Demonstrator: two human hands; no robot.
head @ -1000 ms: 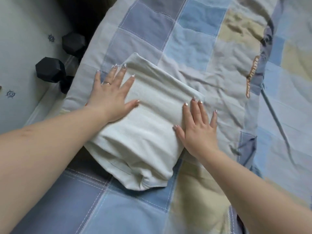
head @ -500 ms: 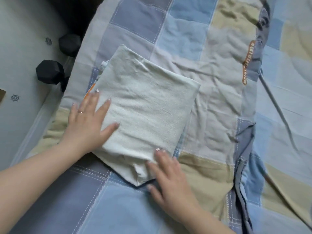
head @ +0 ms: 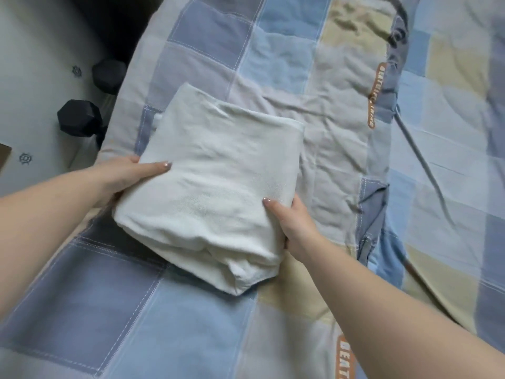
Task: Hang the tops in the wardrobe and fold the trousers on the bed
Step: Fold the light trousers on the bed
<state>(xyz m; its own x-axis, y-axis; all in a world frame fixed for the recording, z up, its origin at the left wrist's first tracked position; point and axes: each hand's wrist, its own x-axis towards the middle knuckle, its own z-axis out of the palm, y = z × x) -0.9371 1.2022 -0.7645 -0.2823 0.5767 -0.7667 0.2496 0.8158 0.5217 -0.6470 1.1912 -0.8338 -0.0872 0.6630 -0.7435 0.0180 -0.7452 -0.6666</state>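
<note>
Folded cream-white trousers (head: 218, 184) form a thick rectangular bundle on the patchwork bed cover (head: 341, 138), near the bed's left edge. My left hand (head: 128, 176) grips the bundle's left side, thumb on top and fingers tucked underneath. On the bundle's right near side, my right hand (head: 292, 222) holds it the same way, thumb over the fabric and fingers below. The near end of the bundle is rounded and slightly raised off the cover.
The bed cover has blue, grey and beige squares with orange lettering strips (head: 375, 97). Left of the bed, a black hexagonal dumbbell (head: 79, 117) lies on the pale floor (head: 35, 64). A thin grey cord (head: 420, 162) crosses the cover on the right.
Both hands went from pressing flat on top of the trousers to gripping the bundle at its left and right sides, fingers underneath. The bundle's near end now looks lifted.
</note>
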